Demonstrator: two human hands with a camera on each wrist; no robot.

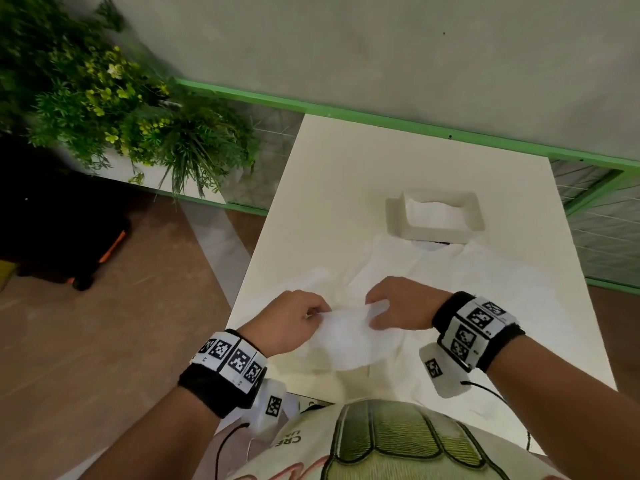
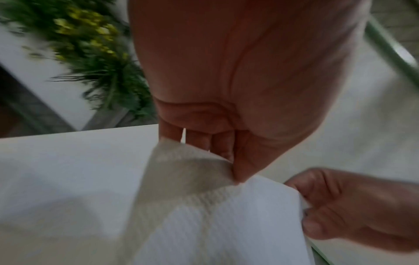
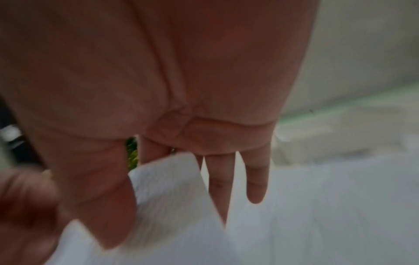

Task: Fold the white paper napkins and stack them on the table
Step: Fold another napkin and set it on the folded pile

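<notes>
A white paper napkin (image 1: 349, 337) hangs above the near part of the white table (image 1: 346, 161), held by its top edge between both hands. My left hand (image 1: 298, 317) pinches its left corner with thumb and fingers; the left wrist view shows the napkin (image 2: 226, 224) creased under the thumb of that left hand (image 2: 235, 172). My right hand (image 1: 398, 306) pinches the right corner; in the right wrist view the thumb of the right hand (image 3: 108, 206) presses the napkin (image 3: 172, 188) against the fingers. More unfolded white napkins (image 1: 450, 271) lie spread on the table beyond the hands.
A white napkin holder (image 1: 434, 216) with napkins inside stands at the far middle of the table. A green railing (image 1: 381, 116) runs behind the table. Leafy plants (image 1: 121, 109) fill the left, above a dark case (image 1: 62, 237) on the brown floor.
</notes>
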